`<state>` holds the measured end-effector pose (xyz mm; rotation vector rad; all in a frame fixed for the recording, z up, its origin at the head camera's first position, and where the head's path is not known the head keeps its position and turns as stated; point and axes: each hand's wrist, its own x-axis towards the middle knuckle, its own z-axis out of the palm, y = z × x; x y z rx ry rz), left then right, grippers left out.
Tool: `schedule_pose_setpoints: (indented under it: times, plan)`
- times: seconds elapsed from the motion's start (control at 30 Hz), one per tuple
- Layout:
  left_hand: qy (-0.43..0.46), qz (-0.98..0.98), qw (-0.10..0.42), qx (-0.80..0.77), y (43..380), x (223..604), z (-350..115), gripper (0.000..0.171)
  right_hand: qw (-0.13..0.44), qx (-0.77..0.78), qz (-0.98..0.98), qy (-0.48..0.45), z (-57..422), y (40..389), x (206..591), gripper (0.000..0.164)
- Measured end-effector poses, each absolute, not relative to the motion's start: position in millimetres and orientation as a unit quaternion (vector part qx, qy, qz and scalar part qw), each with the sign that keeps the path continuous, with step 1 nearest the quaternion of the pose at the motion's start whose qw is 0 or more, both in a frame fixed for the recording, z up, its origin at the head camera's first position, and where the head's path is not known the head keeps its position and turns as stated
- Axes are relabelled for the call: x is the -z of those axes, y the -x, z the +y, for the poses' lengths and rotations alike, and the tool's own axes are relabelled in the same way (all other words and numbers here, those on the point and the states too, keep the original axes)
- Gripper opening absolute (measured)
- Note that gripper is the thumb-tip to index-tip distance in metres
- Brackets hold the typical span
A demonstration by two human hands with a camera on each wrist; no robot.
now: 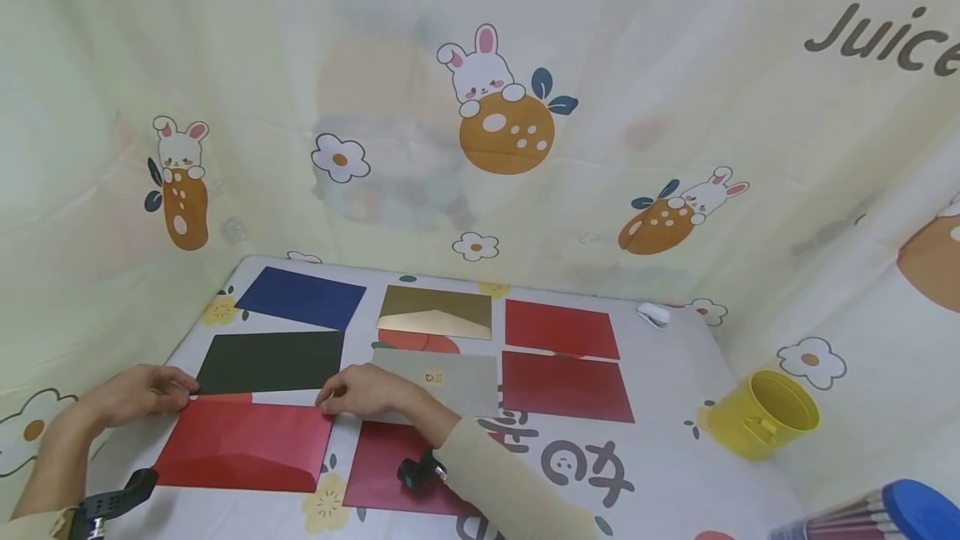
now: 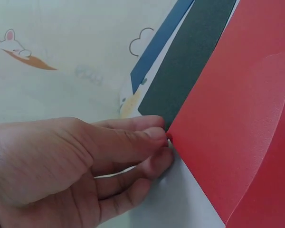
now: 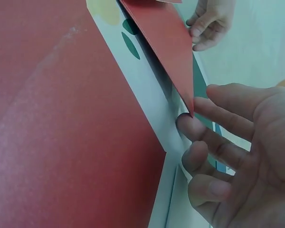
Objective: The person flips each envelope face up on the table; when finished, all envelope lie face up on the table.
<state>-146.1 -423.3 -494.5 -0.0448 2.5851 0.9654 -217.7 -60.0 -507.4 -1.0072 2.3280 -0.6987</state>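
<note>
A red envelope [image 1: 243, 444] lies at the front left, its curved flap along the near side. At its top left corner my left hand [image 1: 138, 394] pinches the edge between thumb and fingers, as the left wrist view shows. My right hand [image 1: 367, 390] is at the top right corner. In the right wrist view that corner sits slightly raised against fingertips [image 3: 190, 126], and the thumb stands apart from it. Just beyond lies a dark green envelope [image 1: 270, 362]. Under the right forearm, a dark red envelope [image 1: 386, 465] is partly covered.
Farther back lie a blue envelope [image 1: 302, 298], a gold one [image 1: 435, 307] and a bright red one [image 1: 562, 329]. A grey envelope [image 1: 465, 382] and another dark red envelope [image 1: 567, 387] sit mid-table. On the right are a yellow bucket [image 1: 738, 415], a white clip-like object [image 1: 654, 315] and a blue-lidded pencil tub [image 1: 922, 511].
</note>
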Motion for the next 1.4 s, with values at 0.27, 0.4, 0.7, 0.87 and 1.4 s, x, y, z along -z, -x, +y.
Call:
schedule_pose_setpoints:
  times: [0.27, 0.4, 0.7, 0.87, 1.4]
  plan:
    - [0.02, 0.944, 0.114, -0.309, 148.7, 497.0, -423.4, 0.042, 0.225, 0.275, 0.858, 0.37, -61.0, 220.6, 506.8, 0.02]
    - [0.024, 0.951, 0.065, -0.302, 152.0, 500.7, -417.4, 0.05, 0.203, 0.36, 0.864, 0.287, -61.8, 223.5, 506.8, 0.025]
    - [0.061, 0.943, 0.059, -0.323, 164.9, 503.9, -400.6, 0.066, 0.252, 0.567, 0.772, 0.139, -66.2, 232.9, 511.0, 0.035]
    - [0.075, 0.939, 0.06, -0.331, 165.8, 501.8, -397.1, 0.066, 0.299, 0.653, 0.691, 0.081, -63.7, 237.7, 516.3, 0.037]
    - [0.08, 0.919, 0.058, -0.381, 161.4, 499.4, -401.0, 0.068, 0.339, 0.73, 0.594, 0.005, -61.5, 242.1, 518.2, 0.028]
